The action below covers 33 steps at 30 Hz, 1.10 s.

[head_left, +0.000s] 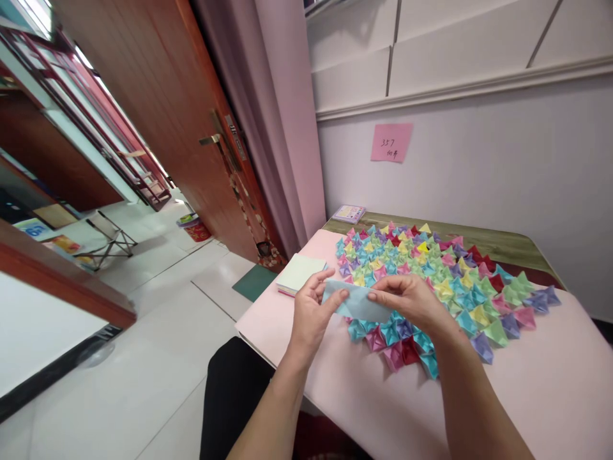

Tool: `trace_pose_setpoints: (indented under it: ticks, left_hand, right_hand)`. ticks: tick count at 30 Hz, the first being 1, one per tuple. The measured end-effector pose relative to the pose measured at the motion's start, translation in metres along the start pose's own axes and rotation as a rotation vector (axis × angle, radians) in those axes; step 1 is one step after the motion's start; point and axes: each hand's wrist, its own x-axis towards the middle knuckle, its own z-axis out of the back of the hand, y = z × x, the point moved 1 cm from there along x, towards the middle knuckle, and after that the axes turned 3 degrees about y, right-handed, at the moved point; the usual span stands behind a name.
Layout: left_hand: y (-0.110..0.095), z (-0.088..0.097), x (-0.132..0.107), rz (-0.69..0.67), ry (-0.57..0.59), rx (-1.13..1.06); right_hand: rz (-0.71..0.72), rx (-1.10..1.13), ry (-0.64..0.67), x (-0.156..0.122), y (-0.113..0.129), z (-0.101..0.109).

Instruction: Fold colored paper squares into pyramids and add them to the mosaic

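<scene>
Pinched near either end by left grip (311,311) and right grip (412,300), right of frame centre, apparently for tautness: light-blue paper (360,300). Packed at right on pink counter (359,383), perhaps saving room: folded paper pieces (444,289). Mid-frame, likely for reach: paper stack (301,271).

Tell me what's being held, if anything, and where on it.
A light-blue, rectangular piece of paper: the left hand pinches its left end, the right hand its right end.
</scene>
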Motion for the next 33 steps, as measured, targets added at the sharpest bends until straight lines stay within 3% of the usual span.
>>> trace_pose_setpoints:
  ticks: [3,6,10,13,15,18,23,26,29,33]
  left_hand:
    - [0.009,-0.004,0.006,0.076,-0.05,-0.023]
    - [0.011,-0.009,0.015,0.067,-0.102,-0.061]
    - [0.004,-0.016,0.021,0.033,-0.194,-0.247]
    - [0.004,-0.027,0.018,0.112,-0.085,-0.318]
    - [0.008,-0.036,0.016,0.189,-0.016,-0.288]
    - [0.012,-0.045,0.017,0.228,-0.018,-0.271]
    - [0.007,-0.048,0.025,0.206,-0.067,-0.304]
    - [0.004,-0.048,0.027,0.187,-0.098,-0.299]
    - [0.003,-0.051,0.026,0.176,-0.092,-0.294]
    - [0.001,-0.054,0.025,0.17,-0.078,-0.311]
  right_hand:
    - [0.02,-0.087,-0.045,-0.001,0.005,0.0]
    - [0.027,-0.136,-0.097,-0.002,0.006,0.001]
    - [-0.016,0.017,-0.329,0.001,0.002,0.003]
    - [-0.029,0.182,-0.434,0.005,-0.003,-0.002]
    - [-0.017,0.237,-0.426,0.008,-0.005,-0.006]
    - [0.034,0.216,-0.365,0.008,-0.004,-0.006]
    - [0.262,-0.035,-0.43,0.0,-0.001,0.017]
    - [0.39,-0.187,-0.358,-0.004,-0.002,0.031]
    - [0.469,-0.314,-0.262,-0.007,-0.002,0.034]
    - [0.499,-0.402,-0.303,-0.008,0.0,0.032]
